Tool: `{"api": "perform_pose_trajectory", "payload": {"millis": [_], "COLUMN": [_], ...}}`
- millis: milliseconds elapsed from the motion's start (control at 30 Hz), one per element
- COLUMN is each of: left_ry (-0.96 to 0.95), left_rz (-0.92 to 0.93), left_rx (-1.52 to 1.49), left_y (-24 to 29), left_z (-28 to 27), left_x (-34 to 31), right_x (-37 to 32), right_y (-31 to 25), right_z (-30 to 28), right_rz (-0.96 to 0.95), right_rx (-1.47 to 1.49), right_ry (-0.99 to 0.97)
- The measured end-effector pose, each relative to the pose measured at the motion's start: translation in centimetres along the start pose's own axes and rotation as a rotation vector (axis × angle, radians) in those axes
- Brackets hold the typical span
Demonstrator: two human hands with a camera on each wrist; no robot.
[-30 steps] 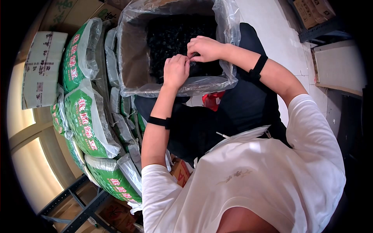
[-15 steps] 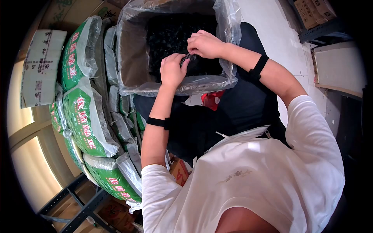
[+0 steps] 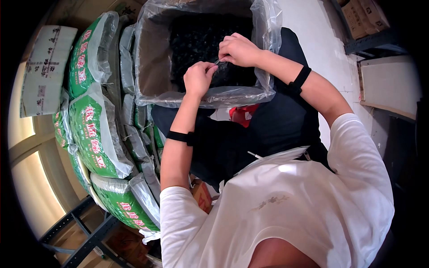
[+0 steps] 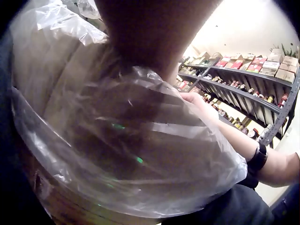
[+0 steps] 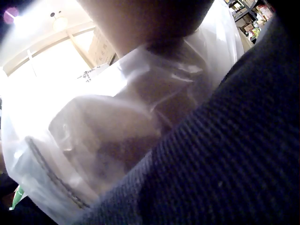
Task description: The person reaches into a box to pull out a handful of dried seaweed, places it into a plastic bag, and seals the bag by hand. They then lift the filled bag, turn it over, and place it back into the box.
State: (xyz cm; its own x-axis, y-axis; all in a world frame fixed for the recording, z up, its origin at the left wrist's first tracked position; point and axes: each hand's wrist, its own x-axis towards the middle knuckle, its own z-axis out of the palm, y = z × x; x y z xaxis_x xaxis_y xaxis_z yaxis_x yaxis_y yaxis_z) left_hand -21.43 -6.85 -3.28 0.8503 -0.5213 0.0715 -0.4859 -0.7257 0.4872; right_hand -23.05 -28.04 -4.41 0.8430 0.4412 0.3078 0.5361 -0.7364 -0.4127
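A carton [image 3: 152,67] lined with clear plastic [image 3: 210,99] stands in front of the person's knees. Dark, shiny dried pieces [image 3: 192,33] fill its bottom. Over them, the left hand [image 3: 198,80] and the right hand [image 3: 240,50] come close together, fingertips almost meeting. Between their thumbs and fingers they pinch a small dark, glossy piece [image 3: 222,63], too small to name by kind. The left wrist view shows the plastic liner [image 4: 154,136] across the carton, with part of the right hand [image 4: 201,104] beyond it. In the right wrist view, liner and dark trouser cloth hide the fingers.
Green-and-white printed sacks [image 3: 91,129] are stacked left of the carton. A flattened white box [image 3: 47,71] leans by them. A metal rack [image 3: 87,230] stands at lower left. Something red [image 3: 243,115] lies between the legs. Shelves with boxes and bottles [image 4: 243,89] stand to the right.
Both hands have shifted slightly, the right one up and away from the left. The gap between their fingertips has widened, so more of the pinched piece shows. The head view has turned a little.
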Motion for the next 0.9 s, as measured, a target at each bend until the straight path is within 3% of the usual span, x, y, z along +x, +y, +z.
{"api": "perform_pose_trajectory", "payload": {"millis": [200,267,467,900], "left_ry": [0.018,0.031,0.069,0.069], "left_rz": [0.07,0.089,0.206,0.292], "left_rx": [-0.016,-0.023,0.006,0.059], "left_y": [-0.28,-0.15,-0.7,-0.42], "left_z": [-0.08,-0.06,0.52,0.65], "left_x": [-0.04,-0.02,-0.08,-0.37], "right_x": [0.07,0.06,0.21,0.38], "right_y": [0.08,0.01,-0.05,-0.35], "right_z": [0.24,0.36,0.19,0.19], "right_rz": [-0.03,-0.131,-0.159,-0.169], "right_rx": [0.007,0.041,-0.045,0.025], "right_ry": [0.004,0.116,-0.05,-0.053]}}
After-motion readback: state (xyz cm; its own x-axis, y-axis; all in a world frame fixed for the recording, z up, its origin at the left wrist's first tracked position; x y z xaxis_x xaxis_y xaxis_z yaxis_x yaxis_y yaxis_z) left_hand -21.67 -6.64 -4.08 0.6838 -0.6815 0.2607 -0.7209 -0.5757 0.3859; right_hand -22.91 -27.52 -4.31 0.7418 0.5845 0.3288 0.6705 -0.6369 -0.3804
